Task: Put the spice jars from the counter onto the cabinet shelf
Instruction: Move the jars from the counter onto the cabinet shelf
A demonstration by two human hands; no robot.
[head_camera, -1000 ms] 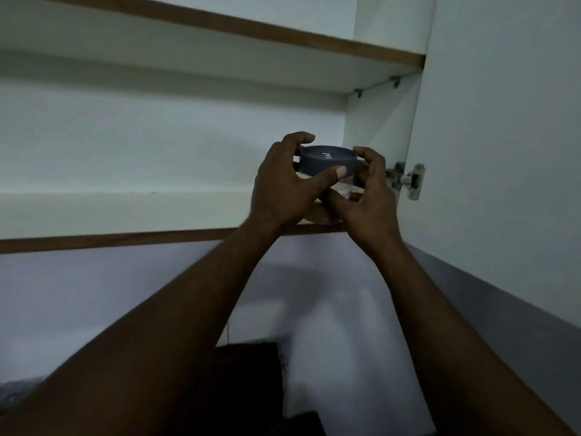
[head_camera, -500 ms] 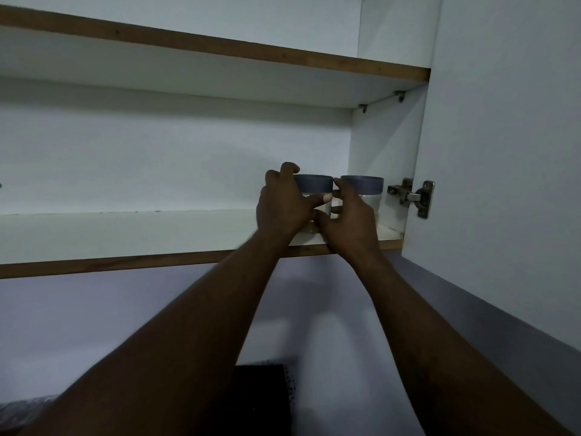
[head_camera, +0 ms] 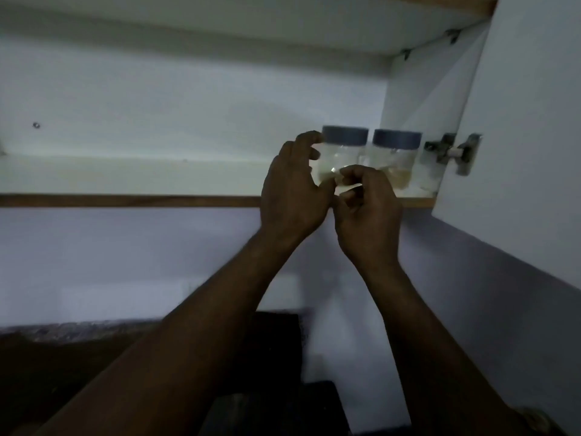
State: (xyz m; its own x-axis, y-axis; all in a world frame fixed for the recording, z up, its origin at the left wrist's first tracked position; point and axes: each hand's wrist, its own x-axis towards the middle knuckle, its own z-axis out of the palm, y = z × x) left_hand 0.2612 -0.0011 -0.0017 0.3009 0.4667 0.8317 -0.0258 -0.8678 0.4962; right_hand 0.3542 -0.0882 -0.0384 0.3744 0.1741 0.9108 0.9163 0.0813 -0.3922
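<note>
Now two spice jars [head_camera: 371,155] upright on shelf [head_camera: 125,201], side by side.

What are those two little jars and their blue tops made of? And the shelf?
The two jars look like clear plastic or glass: you can see through them. Their lids seem matte blue-grey plastic. The shelf looks like white-coated board with a brown wood-look front edge.

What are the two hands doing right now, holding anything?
Left hand: open, fingers spread beside the left jar, holding nothing.
Right hand: fingers loosely curled, empty.
</note>
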